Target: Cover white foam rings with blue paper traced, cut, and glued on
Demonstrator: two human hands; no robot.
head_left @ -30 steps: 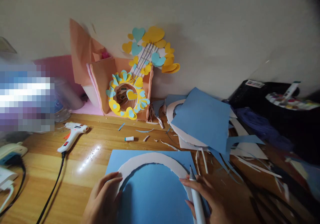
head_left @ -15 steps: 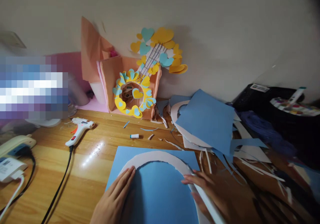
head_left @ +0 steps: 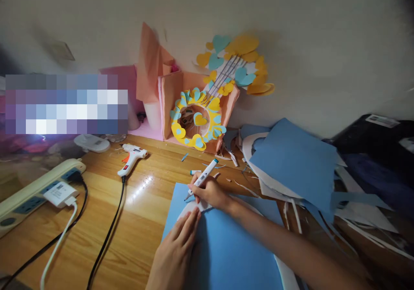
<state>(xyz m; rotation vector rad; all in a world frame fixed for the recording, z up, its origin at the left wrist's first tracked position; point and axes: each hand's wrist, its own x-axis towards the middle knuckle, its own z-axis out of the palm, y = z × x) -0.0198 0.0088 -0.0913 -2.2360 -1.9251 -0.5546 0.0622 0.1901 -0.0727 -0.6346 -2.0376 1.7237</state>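
A white ring cut-out (head_left: 286, 268) lies on a blue sheet of paper (head_left: 236, 247) at the table's near edge. My left hand (head_left: 177, 247) rests on the ring's upper left with its fingers stretched out flat. Crossing over the sheet, my right hand (head_left: 211, 194) grips a white marker (head_left: 204, 176) with a teal end. The marker's tip points down at the blue paper, just outside the ring's edge; whether it touches I cannot tell. My right forearm hides part of the ring. Behind the marker lies its small cap (head_left: 195, 172).
A hot glue gun (head_left: 132, 160) and a power strip (head_left: 42, 191) with cables lie on the left. At the back stands a heart-covered paper ring (head_left: 177, 130) with a decorated neck, in a peach box (head_left: 171, 104). Blue sheets (head_left: 294, 152) and paper scraps are piled right.
My right hand has moved left and up across the sheet, bringing the marker from the ring's right side to its upper left edge. The view has shifted left; my left hand stays on the ring.
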